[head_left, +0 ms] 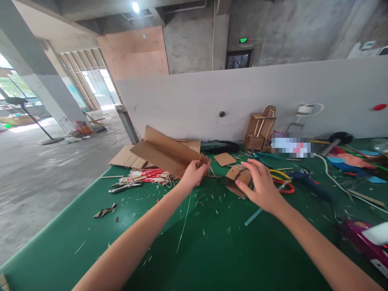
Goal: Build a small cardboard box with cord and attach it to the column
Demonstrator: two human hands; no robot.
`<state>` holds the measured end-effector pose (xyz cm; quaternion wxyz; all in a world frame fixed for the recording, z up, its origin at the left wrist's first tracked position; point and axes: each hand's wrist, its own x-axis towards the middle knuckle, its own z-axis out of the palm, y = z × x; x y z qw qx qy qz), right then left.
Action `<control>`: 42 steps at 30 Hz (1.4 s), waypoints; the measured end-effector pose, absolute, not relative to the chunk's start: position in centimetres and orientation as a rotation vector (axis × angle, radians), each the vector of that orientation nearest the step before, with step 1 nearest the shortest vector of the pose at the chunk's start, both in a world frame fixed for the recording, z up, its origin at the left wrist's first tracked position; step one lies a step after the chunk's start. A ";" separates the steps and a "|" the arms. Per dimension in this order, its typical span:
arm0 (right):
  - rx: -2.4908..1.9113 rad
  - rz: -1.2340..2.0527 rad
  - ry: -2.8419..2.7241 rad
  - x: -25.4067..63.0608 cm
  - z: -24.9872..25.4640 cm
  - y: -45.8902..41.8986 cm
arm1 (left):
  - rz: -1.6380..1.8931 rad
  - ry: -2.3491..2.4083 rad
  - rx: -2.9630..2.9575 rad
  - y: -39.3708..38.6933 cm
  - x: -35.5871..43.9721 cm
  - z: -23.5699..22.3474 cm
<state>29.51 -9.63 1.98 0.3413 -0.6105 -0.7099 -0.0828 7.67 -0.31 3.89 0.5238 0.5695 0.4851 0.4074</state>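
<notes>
My left hand point(195, 173) is closed on the near right end of a long folded cardboard piece point(166, 155), an open trough shape raised at a slant over the table's left side. My right hand point(260, 184) has its fingers apart around a small cardboard box point(238, 182) with a dark cord across its top. Thumb and fingertips are at the box's right side; whether they grip it firmly I cannot tell. A thin pale strand point(184, 226) hangs or lies below my left hand. Behind the box lies a flat cardboard square point(224, 159).
Pliers point(125, 186) and red-and-white wrapped sticks point(148, 175) lie at left. A cardboard model point(259, 129) stands by the white partition point(182, 101). At right are yellow-handled and red-handled tools, a blue glue gun point(312, 186) and a purple machine point(363, 242). Scraps dot the green table point(212, 258).
</notes>
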 end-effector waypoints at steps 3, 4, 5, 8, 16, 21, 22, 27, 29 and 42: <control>-1.548 -0.288 -1.973 27.6 2.6 -9.5 | 0.979 1.040 1.177 0.8 7.5 3.8; -1.551 -0.290 -2.015 27.0 2.9 -9.3 | 0.990 1.002 1.126 1.1 7.4 3.8; -1.560 -0.286 -2.057 26.4 3.4 -9.1 | 1.000 0.968 1.084 1.2 7.3 3.8; -1.607 -0.260 -2.154 24.8 5.3 -7.7 | 1.027 0.895 0.992 1.3 7.3 3.7; -1.613 0.251 -2.269 21.4 9.0 0.2 | 1.217 0.875 0.858 1.3 7.0 3.7; -1.706 0.293 -2.242 20.2 8.3 2.1 | 1.285 0.874 0.807 2.0 5.3 5.0; -1.744 0.306 -2.217 20.2 8.2 2.2 | 1.290 0.871 0.802 2.1 4.9 5.5; -1.882 0.378 -2.029 20.8 7.7 2.8 | 1.308 0.808 0.854 1.7 2.5 9.2; -1.881 0.396 -1.911 21.7 7.6 2.9 | 1.329 0.780 0.896 1.3 1.4 11.0; -1.549 0.750 -1.578 20.1 9.2 0.7 | 1.533 0.864 1.310 2.1 0.0 11.8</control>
